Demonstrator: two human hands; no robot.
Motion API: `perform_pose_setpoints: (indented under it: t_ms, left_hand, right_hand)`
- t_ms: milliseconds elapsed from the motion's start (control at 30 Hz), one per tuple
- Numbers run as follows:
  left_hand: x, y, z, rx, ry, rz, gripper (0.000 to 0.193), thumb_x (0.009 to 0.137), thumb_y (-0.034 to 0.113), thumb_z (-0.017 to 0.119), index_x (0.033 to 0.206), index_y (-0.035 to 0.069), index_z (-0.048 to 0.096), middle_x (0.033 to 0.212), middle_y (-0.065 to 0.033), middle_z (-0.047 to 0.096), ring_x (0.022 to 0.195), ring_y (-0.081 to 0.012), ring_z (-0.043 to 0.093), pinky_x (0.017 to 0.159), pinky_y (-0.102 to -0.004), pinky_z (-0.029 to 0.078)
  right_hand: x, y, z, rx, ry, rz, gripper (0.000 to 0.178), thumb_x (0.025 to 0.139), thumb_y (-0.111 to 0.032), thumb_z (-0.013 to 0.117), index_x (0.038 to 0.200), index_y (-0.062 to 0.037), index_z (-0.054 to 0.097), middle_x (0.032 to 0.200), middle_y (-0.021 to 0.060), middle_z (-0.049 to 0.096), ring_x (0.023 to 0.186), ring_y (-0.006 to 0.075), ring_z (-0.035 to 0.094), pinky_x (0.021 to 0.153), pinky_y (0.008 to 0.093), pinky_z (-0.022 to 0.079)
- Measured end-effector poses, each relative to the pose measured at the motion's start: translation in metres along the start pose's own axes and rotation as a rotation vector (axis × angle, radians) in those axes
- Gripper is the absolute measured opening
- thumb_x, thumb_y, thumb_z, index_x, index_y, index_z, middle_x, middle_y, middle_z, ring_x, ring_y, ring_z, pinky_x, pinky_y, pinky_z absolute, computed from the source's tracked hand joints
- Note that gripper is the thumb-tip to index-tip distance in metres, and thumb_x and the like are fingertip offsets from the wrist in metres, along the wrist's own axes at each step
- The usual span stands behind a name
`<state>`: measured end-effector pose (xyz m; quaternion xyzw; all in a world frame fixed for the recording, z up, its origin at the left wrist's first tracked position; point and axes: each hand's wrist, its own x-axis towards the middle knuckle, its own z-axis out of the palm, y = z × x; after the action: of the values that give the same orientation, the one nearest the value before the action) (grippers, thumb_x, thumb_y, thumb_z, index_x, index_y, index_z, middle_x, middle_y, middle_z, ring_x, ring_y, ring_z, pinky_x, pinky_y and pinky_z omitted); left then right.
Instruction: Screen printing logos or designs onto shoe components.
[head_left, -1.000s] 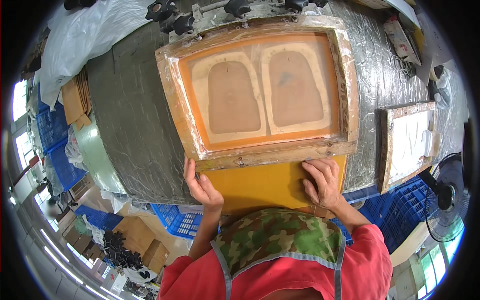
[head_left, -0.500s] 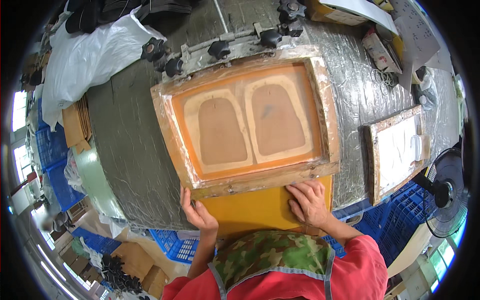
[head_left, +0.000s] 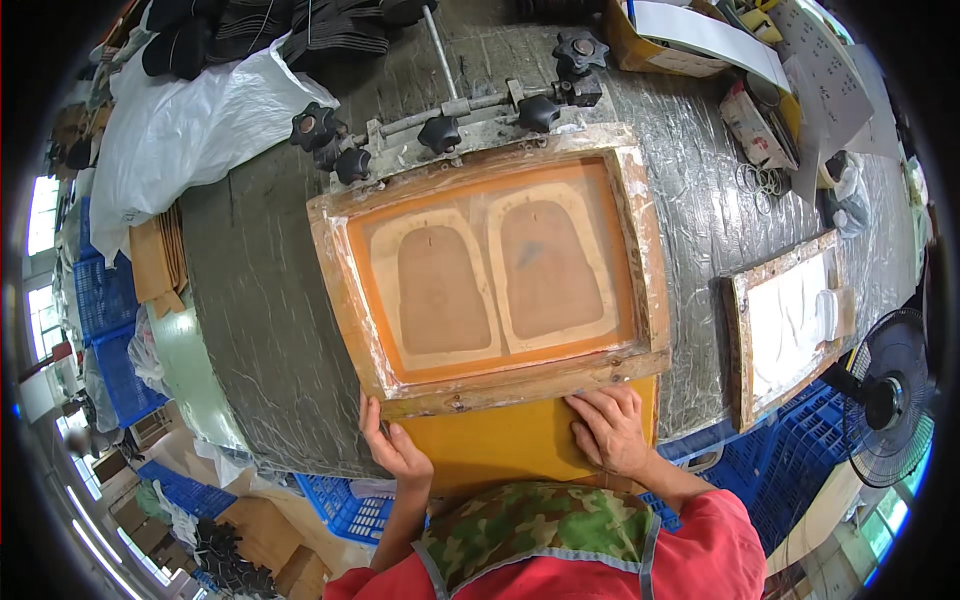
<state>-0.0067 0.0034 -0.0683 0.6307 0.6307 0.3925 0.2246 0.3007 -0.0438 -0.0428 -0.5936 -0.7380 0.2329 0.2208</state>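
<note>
A wooden screen-printing frame (head_left: 520,390) lies tilted slightly in front of me. Its orange-edged mesh (head_left: 447,290) bears two rounded, arch-like shapes side by side. Under its near edge a flat yellow board (head_left: 490,440) sticks out toward me. My left hand (head_left: 398,450) is at the frame's near left corner, fingers stretched up along it and thumb apart, by the board's left edge. Toward the right, my right hand (head_left: 612,430) rests on the board with loosely bent, parted fingers, fingertips at the frame's near edge. What lies beneath the frame is hidden.
A clamp bar with black star knobs (head_left: 438,134) holds the frame's far side. Another wooden frame (head_left: 740,340) lies right, near a black fan (head_left: 885,400). A white plastic bag (head_left: 200,140) and dark stacked pieces (head_left: 250,30) sit far left. Blue crates (head_left: 345,505) stand below the table.
The whole scene has shifted a little downward in the view. Both hands keep nearly the same places at the frame's near edge.
</note>
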Motion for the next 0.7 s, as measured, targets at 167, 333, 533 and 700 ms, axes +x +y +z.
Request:
perform_pose_setpoints:
  t_ms: [167, 333, 533, 700]
  left_hand:
    - [-0.0009, -0.0001, -0.0001, 0.012, 0.001, -0.013, 0.043, 0.098, 0.007, 0.038, 0.137, -0.01, 0.04, 0.145, -0.0291, 0.039, 0.134, -0.0398, 0.041, 0.111, -0.046, 0.032]
    - [0.0003, 0.001, 0.0002, 0.017, -0.004, -0.005, 0.043, 0.098, 0.007, 0.038, 0.137, -0.01, 0.04, 0.144, -0.0291, 0.04, 0.134, -0.0399, 0.041, 0.111, -0.0459, 0.032]
    - [0.0007, 0.0042, -0.0002, 0.016, 0.002, -0.015, 0.042, 0.098, 0.007, 0.038, 0.136, -0.01, 0.041, 0.144, -0.0291, 0.04, 0.134, -0.0394, 0.041, 0.111, -0.0453, 0.032]
    - [-0.0016, 0.0038, -0.0027, 0.058, -0.034, -0.02, 0.045, 0.099, 0.008, 0.037, 0.14, -0.009, 0.037, 0.146, -0.0277, 0.037, 0.135, -0.0363, 0.04, 0.111, -0.0438, 0.03]
  right_hand:
    - [-0.0004, 0.0001, 0.0004, -0.002, 0.0, 0.004, 0.049, 0.078, -0.016, 0.07, 0.125, -0.0076, 0.061, 0.124, 0.0054, 0.059, 0.109, 0.0238, 0.053, 0.097, 0.0422, 0.038]
    - [-0.0003, -0.0002, -0.0004, 0.002, -0.011, 0.008, 0.049, 0.078, -0.015, 0.07, 0.125, -0.0067, 0.061, 0.125, 0.0057, 0.058, 0.109, 0.024, 0.053, 0.098, 0.0423, 0.037]
    - [-0.0005, -0.0012, 0.0002, 0.021, -0.004, 0.006, 0.049, 0.074, -0.013, 0.071, 0.123, -0.0065, 0.063, 0.118, 0.008, 0.058, 0.107, 0.0286, 0.052, 0.096, 0.0467, 0.039]
    - [-0.0018, -0.0006, 0.0008, 0.018, 0.003, 0.002, 0.05, 0.076, -0.013, 0.069, 0.125, -0.0056, 0.061, 0.125, 0.0069, 0.059, 0.108, 0.0253, 0.054, 0.097, 0.0425, 0.038]
